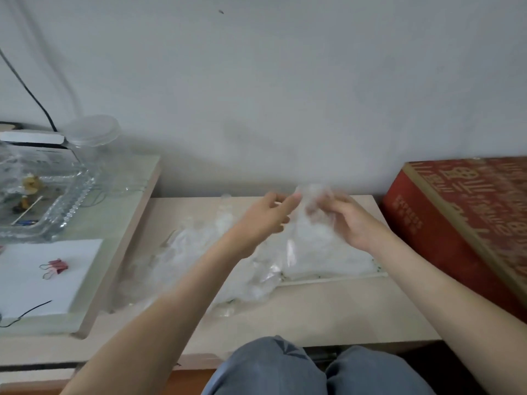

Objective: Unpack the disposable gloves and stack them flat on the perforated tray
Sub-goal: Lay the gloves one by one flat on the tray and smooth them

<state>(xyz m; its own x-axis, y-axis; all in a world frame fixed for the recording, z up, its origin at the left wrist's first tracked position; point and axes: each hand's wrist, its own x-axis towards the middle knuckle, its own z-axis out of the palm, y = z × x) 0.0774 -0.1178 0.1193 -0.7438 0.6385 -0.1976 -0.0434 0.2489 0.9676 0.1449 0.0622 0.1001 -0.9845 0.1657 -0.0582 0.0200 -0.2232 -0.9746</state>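
A clear disposable glove (313, 201) is held up above the far edge of the tray (330, 279), crumpled and blurred, between the two hands. The right hand (348, 221) is curled round its right side, so the grip there is closed on the film. The left hand (266, 216) is stretched to the glove's left edge, which appears to be pinched between thumb and forefinger. Most of the glove lies above and between the two grips, with some film hanging down toward the tray. Flat clear film (328, 252) is seen lying on the tray. A loose heap of clear plastic (182, 253) is spread on the tabletop (313, 312) just left of the tray, and a red box (456, 215) stands to the tray's right.
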